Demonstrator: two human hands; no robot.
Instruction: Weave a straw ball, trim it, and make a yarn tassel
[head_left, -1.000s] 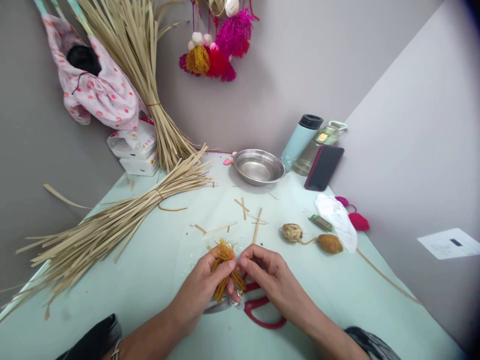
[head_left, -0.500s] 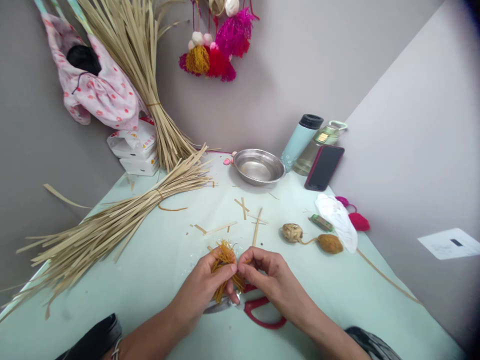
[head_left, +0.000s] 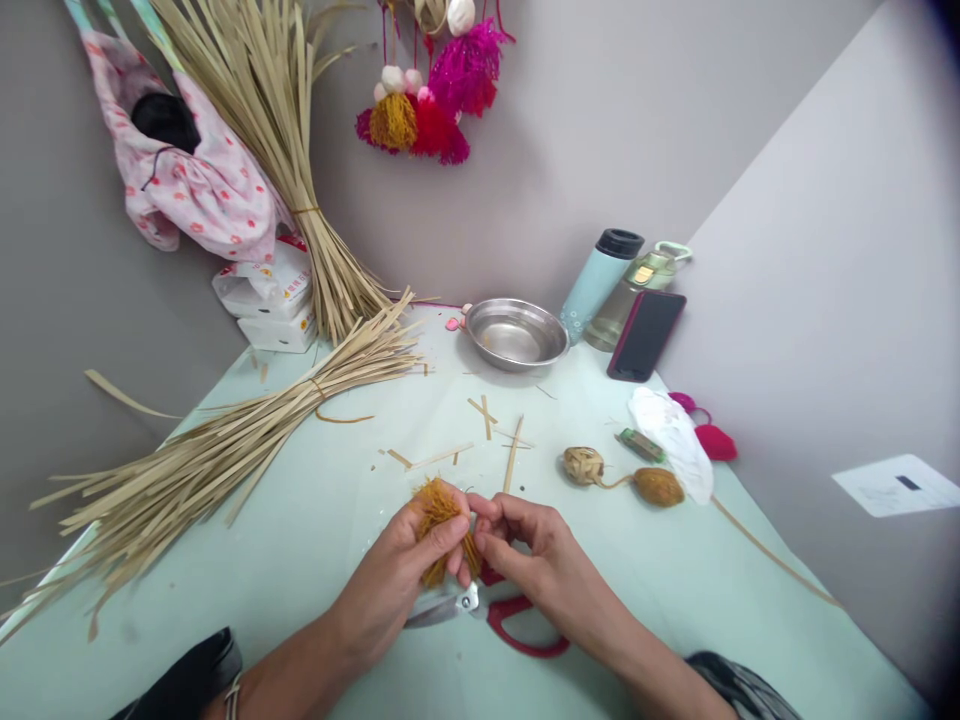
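Note:
A mustard-yellow yarn tassel (head_left: 433,507) is gripped in my left hand (head_left: 420,560), the thumb pressed over its middle and loose strands poking out above and below. My right hand (head_left: 529,545) is close beside it, thumb and forefinger pinched together near the tassel's right side; whatever is between those fingertips is too small to make out. Beneath both hands lies a pair of scissors with red handles (head_left: 529,650), its blades pointing left and partly covered by my fingers.
Bundled dry straw strips (head_left: 247,420) spread across the left. A metal bowl (head_left: 517,335), blue tumbler (head_left: 602,285) and phone (head_left: 646,335) stand at the back. On the right lie a woven ball (head_left: 583,465) and a yellow yarn bundle (head_left: 658,487). Straw scraps (head_left: 514,455) lie beyond my hands.
My left fingers have closed further over the tassel, which has turned slightly and shows less of its top. The right hand's fingers have shifted a little, still pinched beside it.

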